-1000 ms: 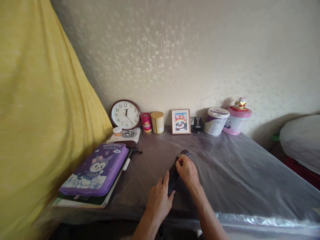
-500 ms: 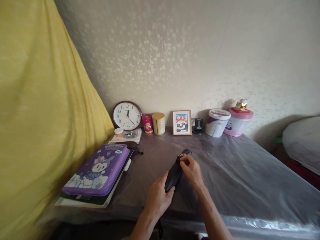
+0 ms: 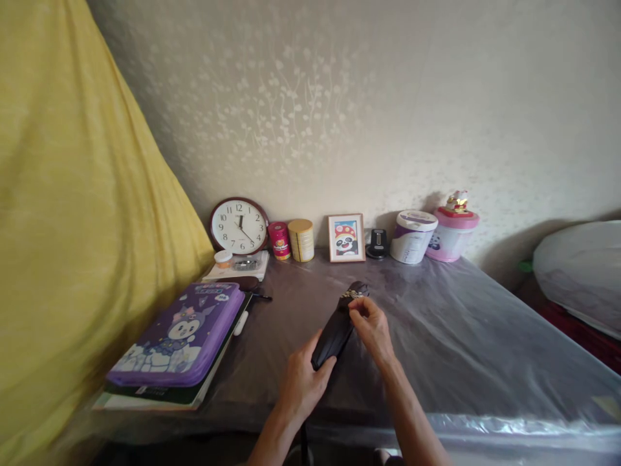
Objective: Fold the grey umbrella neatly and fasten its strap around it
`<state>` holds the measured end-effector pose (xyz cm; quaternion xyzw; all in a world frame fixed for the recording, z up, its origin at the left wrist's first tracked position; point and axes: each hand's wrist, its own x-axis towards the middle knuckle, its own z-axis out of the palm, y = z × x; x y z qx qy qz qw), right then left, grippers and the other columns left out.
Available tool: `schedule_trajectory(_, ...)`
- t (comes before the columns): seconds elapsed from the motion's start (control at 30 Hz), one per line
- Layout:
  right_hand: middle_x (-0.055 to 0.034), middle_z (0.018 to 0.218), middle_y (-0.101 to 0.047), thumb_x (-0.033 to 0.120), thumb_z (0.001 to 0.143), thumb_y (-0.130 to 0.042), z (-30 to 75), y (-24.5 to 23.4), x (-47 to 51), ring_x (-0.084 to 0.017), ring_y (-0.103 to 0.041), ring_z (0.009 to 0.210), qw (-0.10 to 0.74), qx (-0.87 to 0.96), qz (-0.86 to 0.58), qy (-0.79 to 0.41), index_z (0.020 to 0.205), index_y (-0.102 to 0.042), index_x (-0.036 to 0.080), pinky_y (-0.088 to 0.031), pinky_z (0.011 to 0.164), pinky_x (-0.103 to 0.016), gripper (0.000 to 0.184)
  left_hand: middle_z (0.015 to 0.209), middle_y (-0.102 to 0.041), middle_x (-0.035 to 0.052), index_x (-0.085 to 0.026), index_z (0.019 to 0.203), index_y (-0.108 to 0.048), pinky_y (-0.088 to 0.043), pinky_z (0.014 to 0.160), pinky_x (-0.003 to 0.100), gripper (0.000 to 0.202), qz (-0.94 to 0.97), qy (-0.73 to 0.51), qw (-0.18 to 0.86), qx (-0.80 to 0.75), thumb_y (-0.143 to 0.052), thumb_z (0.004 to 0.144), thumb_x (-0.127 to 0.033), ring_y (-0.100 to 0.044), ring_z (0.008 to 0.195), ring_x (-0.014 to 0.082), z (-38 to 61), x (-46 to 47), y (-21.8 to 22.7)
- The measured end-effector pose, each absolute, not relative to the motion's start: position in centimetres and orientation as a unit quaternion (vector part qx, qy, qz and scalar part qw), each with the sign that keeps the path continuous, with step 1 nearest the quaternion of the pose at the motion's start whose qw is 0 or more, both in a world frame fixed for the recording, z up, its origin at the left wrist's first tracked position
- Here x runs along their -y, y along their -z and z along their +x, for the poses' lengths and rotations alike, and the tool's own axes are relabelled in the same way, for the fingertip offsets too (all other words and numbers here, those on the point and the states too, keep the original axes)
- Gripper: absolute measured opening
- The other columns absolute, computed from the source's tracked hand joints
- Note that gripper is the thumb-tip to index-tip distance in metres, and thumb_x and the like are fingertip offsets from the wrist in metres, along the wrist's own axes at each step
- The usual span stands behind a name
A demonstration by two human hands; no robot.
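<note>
While the yellow cloth (image 3: 72, 226) at the far left and the purple case (image 3: 177, 336) on its book are left untouched, the work is carried on at the front middle of the tabletop (image 3: 460, 336). The lower end of what seems to be a folded umbrella (image 3: 334, 330) is clenched in the grip of the left hand (image 3: 301, 382). The dark bundle is held slanted, with its tip pointed toward the framed panda picture (image 3: 346, 237). Whether it rests on the plastic cover or is lifted just off it cannot be told. Its upper part, beside a small pale-marked band, is pinched by the fingertips of the right hand (image 3: 373, 330). For the step to be done well, the lower end is best kept firmly anchored so that the bundle is not twisted. Only light fingertip pressure is needed at the band. The cord (image 3: 303, 446) dangling below the left wrist should be kept from snagging. The tubs (image 3: 412, 236) at the wall stand well apart.
</note>
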<state>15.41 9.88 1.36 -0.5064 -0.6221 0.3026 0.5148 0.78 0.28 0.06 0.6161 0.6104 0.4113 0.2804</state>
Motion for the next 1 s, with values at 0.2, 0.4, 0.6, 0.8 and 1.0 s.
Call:
schedule_trajectory(0.2, -0.0002, 0.069, -0.057, 0.024, 0.068, -0.048, 15.7, -0.7, -10.0, -0.015, -0.052, 0.064, 0.536, 0.606, -0.483, -0.335, 0.074, -0.057, 0.018, -0.044, 0.062, -0.026, 0.012, 0.119, -0.063, 0.0057, -0.022, 0.125, -0.053, -0.045, 0.094, 0.033, 0.048, 0.607, -0.42, 0.28, -0.613, -0.054, 0.078, -0.027, -0.058, 0.11, 0.0216, 1.2, -0.3, -0.6)
schedule_trajectory(0.4, 0.0016, 0.064, -0.053, 0.028, 0.069, -0.05, 16.5, -1.0, -10.2, -0.013, -0.051, 0.06, 0.576, 0.57, -0.456, -0.368, 0.074, -0.054, 0.019, -0.042, 0.06, -0.025, 0.011, 0.082, -0.072, 0.0061, -0.019, 0.124, -0.054, -0.052, 0.057, 0.027, 0.05, 0.513, -0.448, 0.346, -0.645, -0.055, 0.078, -0.038, -0.067, 0.063, 0.0182, 0.5, -0.6, -0.9)
schedule_trajectory(0.6, -0.0012, 0.069, -0.056, 0.023, 0.065, -0.048, 18.5, -0.6, -11.0, -0.016, -0.052, 0.063, 0.487, 0.614, -0.571, -0.246, 0.072, -0.059, 0.018, -0.042, 0.064, -0.029, 0.014, 0.053, -0.058, -0.005, -0.016, 0.116, -0.056, -0.038, 0.03, 0.019, 0.054, 0.419, -0.485, 0.446, -0.625, -0.061, 0.072, -0.047, -0.051, 0.032, 0.0104, -0.4, -1.2, -0.6)
schedule_trajectory(0.8, -0.004, 0.077, -0.063, 0.032, 0.074, -0.051, 17.3, -0.9, -10.7, -0.018, -0.059, 0.071, 0.539, 0.589, -0.509, -0.321, 0.082, -0.06, 0.018, -0.048, 0.07, -0.032, 0.019, 0.046, -0.051, -0.0076, -0.015, 0.111, -0.054, -0.038, 0.029, 0.018, 0.056, 0.385, -0.5, 0.494, -0.598, -0.064, 0.069, -0.05, -0.052, 0.031, 0.0118, 0.0, -1.2, -0.8)
schedule_trajectory(1.0, -0.0057, 0.082, -0.067, 0.04, 0.068, -0.065, 14.7, -1.3, -9.7, -0.022, -0.065, 0.078, 0.506, 0.513, -0.447, -0.529, 0.096, -0.059, 0.018, -0.054, 0.056, -0.03, 0.036, 0.045, -0.046, -0.0088, -0.016, 0.098, -0.056, -0.039, 0.03, 0.018, 0.048, 0.367, -0.528, 0.548, -0.534, -0.062, 0.07, -0.054, -0.049, 0.032, 0.0104, 0.4, -0.9, -1.0)
